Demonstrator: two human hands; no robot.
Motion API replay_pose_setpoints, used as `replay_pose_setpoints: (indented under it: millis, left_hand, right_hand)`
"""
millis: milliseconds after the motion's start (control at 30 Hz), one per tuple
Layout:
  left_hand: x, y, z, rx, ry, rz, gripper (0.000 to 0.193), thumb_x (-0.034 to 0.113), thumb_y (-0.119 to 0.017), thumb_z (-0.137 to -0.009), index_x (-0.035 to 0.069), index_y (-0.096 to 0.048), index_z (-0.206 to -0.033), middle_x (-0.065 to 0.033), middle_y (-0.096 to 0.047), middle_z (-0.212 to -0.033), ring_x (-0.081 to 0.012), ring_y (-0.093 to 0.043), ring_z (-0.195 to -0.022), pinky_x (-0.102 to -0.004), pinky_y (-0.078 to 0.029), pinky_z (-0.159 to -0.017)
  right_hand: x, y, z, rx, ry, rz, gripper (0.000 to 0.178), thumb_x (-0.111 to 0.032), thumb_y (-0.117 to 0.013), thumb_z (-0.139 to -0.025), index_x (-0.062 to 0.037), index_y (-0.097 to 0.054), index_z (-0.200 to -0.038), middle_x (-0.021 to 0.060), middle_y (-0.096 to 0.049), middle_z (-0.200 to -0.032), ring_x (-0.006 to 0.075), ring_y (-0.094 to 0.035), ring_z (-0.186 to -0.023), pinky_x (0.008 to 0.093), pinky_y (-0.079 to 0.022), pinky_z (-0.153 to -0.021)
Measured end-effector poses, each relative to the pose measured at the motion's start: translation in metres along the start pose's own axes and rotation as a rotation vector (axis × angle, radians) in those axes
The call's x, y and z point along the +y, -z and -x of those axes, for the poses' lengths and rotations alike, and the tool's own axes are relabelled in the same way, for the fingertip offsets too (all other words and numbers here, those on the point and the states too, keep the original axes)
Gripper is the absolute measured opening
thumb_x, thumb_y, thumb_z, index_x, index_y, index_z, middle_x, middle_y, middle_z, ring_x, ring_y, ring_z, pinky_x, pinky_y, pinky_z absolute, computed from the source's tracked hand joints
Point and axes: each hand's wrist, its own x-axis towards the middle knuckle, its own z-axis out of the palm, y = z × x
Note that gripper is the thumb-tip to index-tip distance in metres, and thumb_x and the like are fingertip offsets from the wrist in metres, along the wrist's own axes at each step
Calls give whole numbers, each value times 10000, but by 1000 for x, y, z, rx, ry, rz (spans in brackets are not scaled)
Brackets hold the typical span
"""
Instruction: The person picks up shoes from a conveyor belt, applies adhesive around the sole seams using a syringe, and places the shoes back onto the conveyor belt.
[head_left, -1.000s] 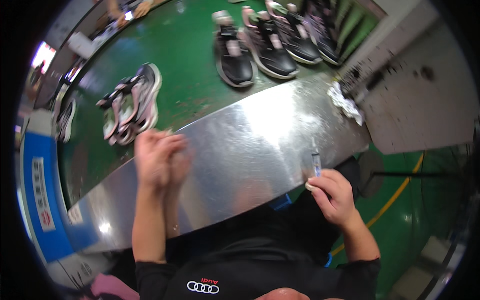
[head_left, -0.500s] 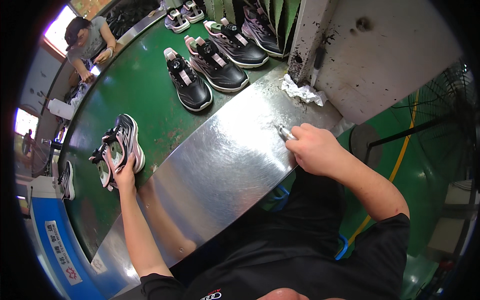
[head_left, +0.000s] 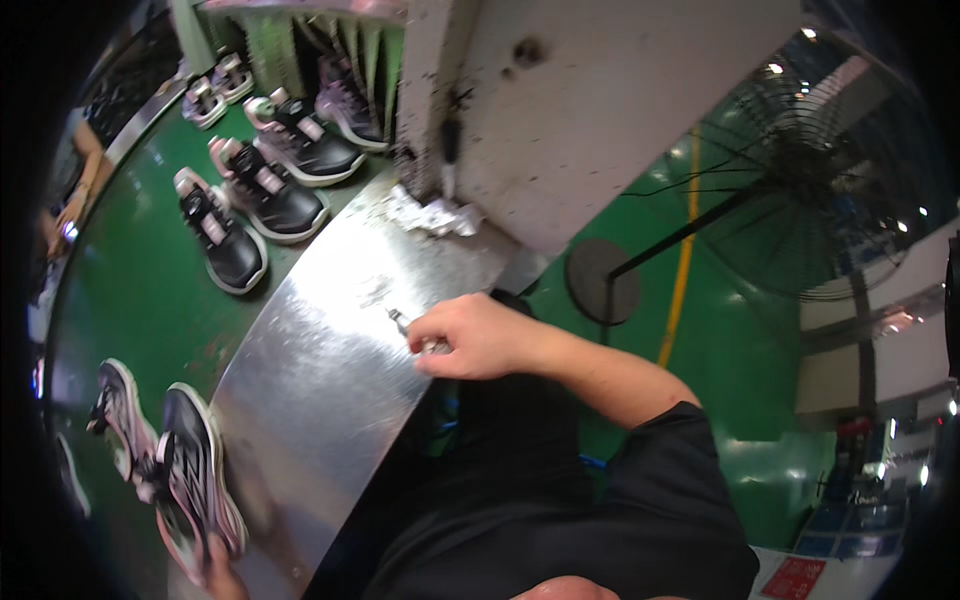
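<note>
My left hand [head_left: 222,578] grips the heel end of a black, grey and pink sneaker [head_left: 195,470] at the lower left, tilted so its pale sole edge faces right. A second sneaker [head_left: 125,410] like it lies against its far left side. My right hand [head_left: 478,338] is closed around a slim silver pen-like tool [head_left: 399,320], whose tip points up and left just above the shiny metal ledge [head_left: 300,350]. The fingers hide most of that tool, so its exact kind cannot be told.
Several black sneakers [head_left: 235,245] stand on the green conveyor [head_left: 130,290] at the far left. Crumpled white paper [head_left: 435,215] lies by a grey post [head_left: 430,90] with a brush [head_left: 450,160] against it. A stand fan [head_left: 790,170] is at the right. Another person's arm [head_left: 85,170] shows far left.
The whole view has swung to the right. My left hand has drawn the sneaker pair nearer to me, toward the ledge. The right hand keeps hold of the silver tool over the ledge.
</note>
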Motion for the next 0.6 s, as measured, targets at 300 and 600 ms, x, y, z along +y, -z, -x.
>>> replay_pose_setpoints:
  millis: [300, 600]
  left_hand:
    - [-29, -12, 2, -79, 256, 441, 646, 194, -536, -844, 31, -293, -1420, -122, -439, -1287, -213, -464, -1176, -317, -378, -975]
    - [-84, -41, -118, -456, 632, 467, 219, 284, -525, -934, 72, -563, -975, 1, -562, -912, -69, -531, -879, -248, -427, -770]
  right_hand:
    - [-3, -13, 11, 21, -354, -644, 243, -235, -620, -889, -10, -659, -973, 45, -644, -770, 106, -606, -679, 253, -490, -631]
    - [-42, -15, 30, -72, -130, -386, 498, -286, -726, -808, -31, -547, -1196, 95, -642, -954, 149, -609, -873, 276, -483, -803]
